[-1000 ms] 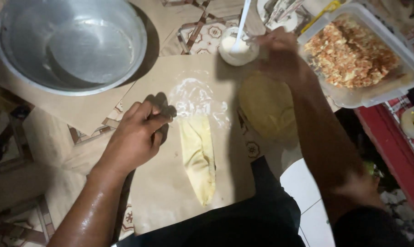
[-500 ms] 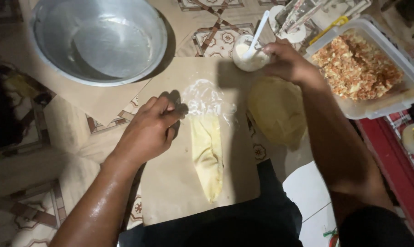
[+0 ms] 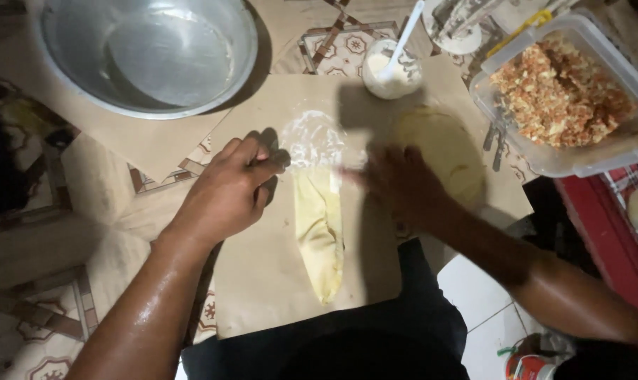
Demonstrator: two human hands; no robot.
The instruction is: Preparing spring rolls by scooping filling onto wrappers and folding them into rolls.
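Observation:
A folded yellow wrapper point(image 3: 319, 236) lies lengthwise on a brown paper sheet point(image 3: 263, 295). My left hand point(image 3: 231, 188) rests on the paper just left of the wrapper's top, fingers curled and empty. My right hand point(image 3: 396, 181) is blurred, hovering right of the wrapper's top, fingers spread, holding nothing. A round flat yellow wrapper point(image 3: 442, 151) lies right of it. A white smear of paste point(image 3: 312, 134) marks the paper above the folded wrapper. A small cup of white paste with a white spoon point(image 3: 389, 67) stands at the paper's far edge.
A large metal bowl point(image 3: 150, 53) sits at the far left. A clear plastic tub of orange-and-white filling point(image 3: 565, 91) stands at the far right. Patterned floor tiles surround the paper. A red edge point(image 3: 601, 232) runs along the right.
My right hand has come back from the paste cup toward me and now hovers beside the folded wrapper. The left hand has stayed in place.

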